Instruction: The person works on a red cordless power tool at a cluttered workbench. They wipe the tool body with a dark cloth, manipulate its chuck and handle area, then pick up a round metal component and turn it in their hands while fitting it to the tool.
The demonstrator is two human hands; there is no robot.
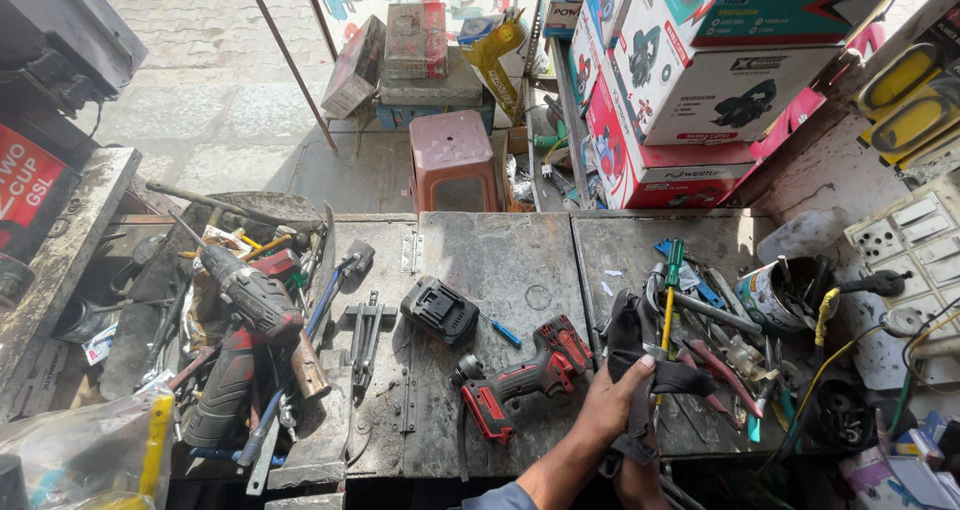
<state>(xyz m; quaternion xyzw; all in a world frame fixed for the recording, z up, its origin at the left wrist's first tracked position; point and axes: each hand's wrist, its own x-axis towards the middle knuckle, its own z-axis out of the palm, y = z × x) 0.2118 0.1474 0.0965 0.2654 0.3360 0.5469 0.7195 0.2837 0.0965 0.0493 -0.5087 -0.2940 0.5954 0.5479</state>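
My left hand [612,402] is closed around a dark cloth strap [640,355] on the bench [500,260]; just left lies a red cordless drill [515,380]. My right hand [640,480] is mostly hidden below it; I cannot tell its grip.

Hands [625,410] w/ black strap [640,355], workbench [500,260]

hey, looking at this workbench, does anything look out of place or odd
The red and black cordless drill lies on its side mid-bench with its battery pack detached and lying apart to its left. Loose tools are heaped at both ends of the bench. One hand grips a dark cloth-like thing; which hand it is cannot be told.
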